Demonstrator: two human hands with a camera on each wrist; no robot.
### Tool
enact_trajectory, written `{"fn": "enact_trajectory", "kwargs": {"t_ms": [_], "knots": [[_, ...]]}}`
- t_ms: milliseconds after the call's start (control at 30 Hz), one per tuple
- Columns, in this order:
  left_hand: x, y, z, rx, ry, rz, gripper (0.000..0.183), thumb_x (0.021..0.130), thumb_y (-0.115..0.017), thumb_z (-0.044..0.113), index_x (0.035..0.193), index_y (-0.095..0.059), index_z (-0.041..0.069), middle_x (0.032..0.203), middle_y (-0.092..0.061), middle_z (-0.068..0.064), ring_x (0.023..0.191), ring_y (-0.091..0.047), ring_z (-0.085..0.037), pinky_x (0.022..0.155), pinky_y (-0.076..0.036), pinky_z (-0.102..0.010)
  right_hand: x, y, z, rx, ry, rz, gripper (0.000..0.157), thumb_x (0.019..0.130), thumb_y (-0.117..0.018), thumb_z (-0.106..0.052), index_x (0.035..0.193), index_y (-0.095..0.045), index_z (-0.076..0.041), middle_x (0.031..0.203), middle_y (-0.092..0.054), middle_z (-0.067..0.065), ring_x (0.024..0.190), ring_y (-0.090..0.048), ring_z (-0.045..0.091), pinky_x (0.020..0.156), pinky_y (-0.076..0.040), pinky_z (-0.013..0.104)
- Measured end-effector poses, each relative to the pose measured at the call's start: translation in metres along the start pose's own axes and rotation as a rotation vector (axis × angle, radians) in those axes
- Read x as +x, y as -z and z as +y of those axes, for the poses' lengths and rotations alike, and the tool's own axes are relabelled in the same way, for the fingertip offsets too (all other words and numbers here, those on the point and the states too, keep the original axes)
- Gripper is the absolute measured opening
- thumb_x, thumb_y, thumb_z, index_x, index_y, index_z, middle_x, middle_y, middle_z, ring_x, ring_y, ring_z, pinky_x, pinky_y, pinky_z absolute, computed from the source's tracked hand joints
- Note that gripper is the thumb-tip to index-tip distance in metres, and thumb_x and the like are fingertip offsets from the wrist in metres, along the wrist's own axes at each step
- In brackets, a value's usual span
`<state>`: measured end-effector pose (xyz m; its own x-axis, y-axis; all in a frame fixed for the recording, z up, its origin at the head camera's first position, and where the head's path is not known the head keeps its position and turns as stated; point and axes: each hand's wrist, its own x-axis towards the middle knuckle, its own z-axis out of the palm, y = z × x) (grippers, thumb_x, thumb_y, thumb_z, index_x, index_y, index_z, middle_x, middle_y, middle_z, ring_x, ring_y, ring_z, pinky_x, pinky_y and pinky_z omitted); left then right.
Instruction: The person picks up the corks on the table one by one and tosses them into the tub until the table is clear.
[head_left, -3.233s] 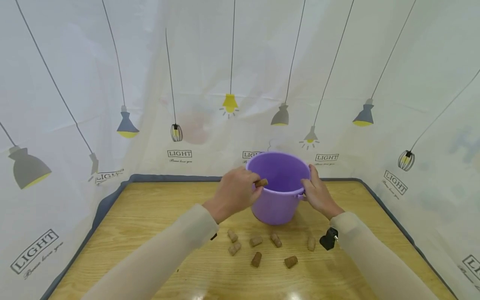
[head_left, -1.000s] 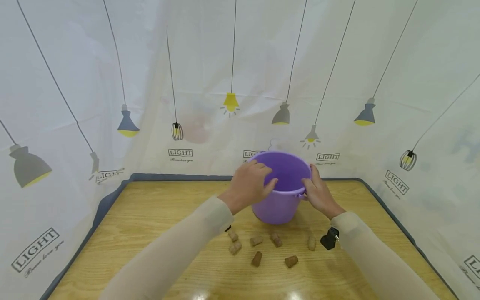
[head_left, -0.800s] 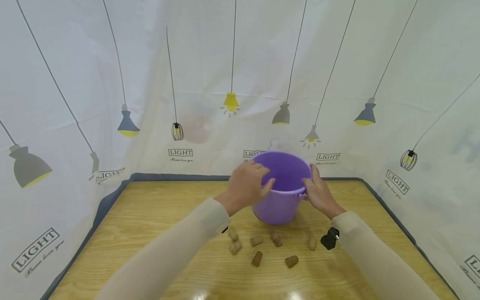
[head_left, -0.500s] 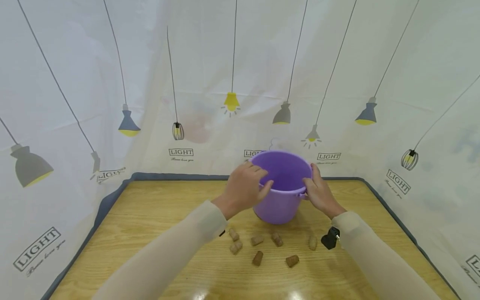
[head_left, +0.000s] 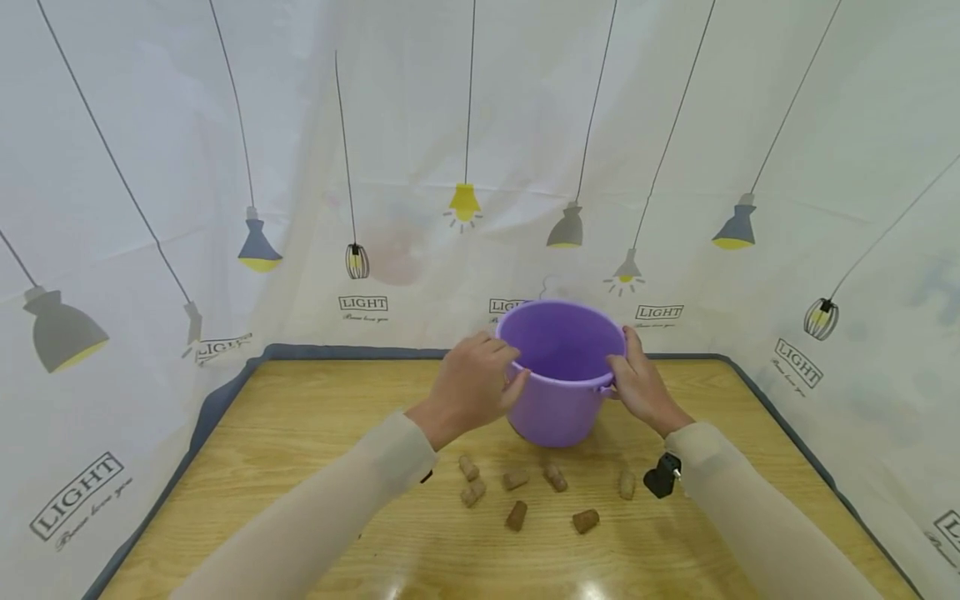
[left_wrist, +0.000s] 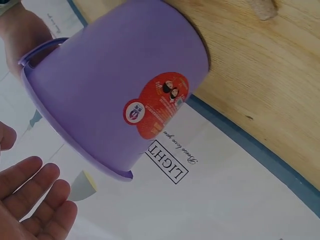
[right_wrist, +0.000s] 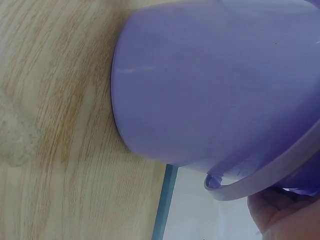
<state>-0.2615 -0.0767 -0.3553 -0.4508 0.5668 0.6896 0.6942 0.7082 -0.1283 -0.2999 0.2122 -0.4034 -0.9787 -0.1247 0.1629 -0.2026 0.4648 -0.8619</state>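
A purple bucket (head_left: 558, 412) stands on the wooden table, its mouth tipped towards me. My right hand (head_left: 643, 387) grips its rim on the right, close to the handle's joint. At the left of the rim is my left hand (head_left: 472, 379). In the left wrist view its loosely bent fingers (left_wrist: 42, 192) hold nothing and show a gap to the bucket wall. Several wine corks lie in front of the bucket, among them a dark cork (head_left: 516, 516), another dark cork (head_left: 586, 522) and a pale cork (head_left: 627, 482). The bucket's floor is hidden from view.
The wooden table (head_left: 300, 442) has a dark blue edge along its back and sides. White cloth (head_left: 405, 150) printed with lamps surrounds it. A red label (left_wrist: 160, 105) is on the bucket's side. The bucket's handle (right_wrist: 270, 175) hangs down on the right.
Earlier my left hand held a cork at the rim, then hovered over the bucket's mouth. Now it has drawn back left without a cork. My right hand stays on the rim.
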Motion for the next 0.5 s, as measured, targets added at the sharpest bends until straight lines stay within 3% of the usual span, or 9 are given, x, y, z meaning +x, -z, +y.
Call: {"fn": "enact_trajectory", "kwargs": {"t_ms": [300, 500], "knots": [[-0.015, 0.000, -0.007, -0.029, 0.027, -0.024, 0.018, 0.093, -0.072, 0.026, 0.093, -0.075, 0.009, 0.081, -0.070, -0.001, 0.071, -0.059, -0.018, 0.065, -0.051, -0.030, 0.000, 0.002, -0.002, -0.021, 0.003, -0.002, 0.068, 0.109, -0.030, -0.026, 0.164, 0.006, -0.010, 0.149, -0.039, 0.035, 0.106, -0.060, 0.032, 0.086, -0.060, 0.038], [-0.025, 0.000, -0.010, -0.037, 0.059, -0.033, 0.021, 0.091, -0.076, 0.028, 0.101, -0.078, 0.010, 0.084, -0.073, -0.002, 0.072, -0.060, -0.018, 0.066, -0.052, -0.031, 0.000, 0.001, 0.000, -0.020, 0.007, 0.004, 0.068, 0.109, -0.031, -0.024, 0.164, 0.006, -0.009, 0.152, -0.036, 0.037, 0.104, -0.061, 0.031, 0.083, -0.061, 0.034]]}}
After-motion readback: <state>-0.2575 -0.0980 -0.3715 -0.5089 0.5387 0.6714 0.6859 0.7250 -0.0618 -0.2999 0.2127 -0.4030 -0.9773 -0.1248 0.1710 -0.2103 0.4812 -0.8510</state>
